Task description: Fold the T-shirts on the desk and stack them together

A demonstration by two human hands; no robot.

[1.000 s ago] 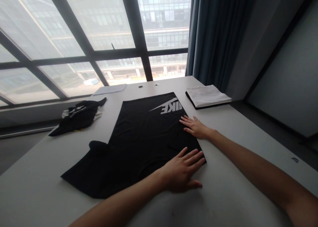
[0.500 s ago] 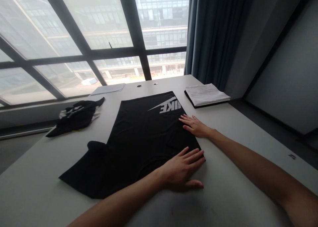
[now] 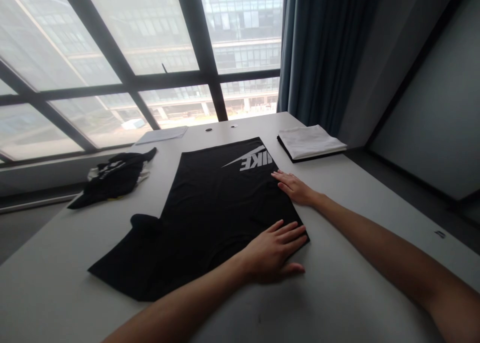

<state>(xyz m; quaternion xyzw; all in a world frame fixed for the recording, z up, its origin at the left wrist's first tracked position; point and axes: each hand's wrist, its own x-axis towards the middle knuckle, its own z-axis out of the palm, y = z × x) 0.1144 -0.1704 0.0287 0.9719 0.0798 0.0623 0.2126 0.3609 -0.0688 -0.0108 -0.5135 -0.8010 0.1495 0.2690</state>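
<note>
A black T-shirt [image 3: 217, 198] with a white printed logo lies spread on the white table, its right side folded over in a straight edge. One sleeve sticks out toward the lower left. My left hand [image 3: 273, 248] rests flat on the shirt's near right corner, fingers stretched out and the thumb over the table. Farther back, my right hand [image 3: 294, 187] lies along the right edge just below the logo, its fingertips on the cloth. Neither hand grips anything.
On the table [image 3: 348, 208], a folded white and black cloth stack [image 3: 311, 142] sits at the back right. A crumpled black and white garment [image 3: 116, 175] lies at the left, and white paper [image 3: 161, 135] near the window. A blue curtain [image 3: 322, 53] hangs behind.
My right hand has slid slightly, its fingers drawn closer together at the shirt's edge. My left hand has barely shifted. The shirt lies as before.
</note>
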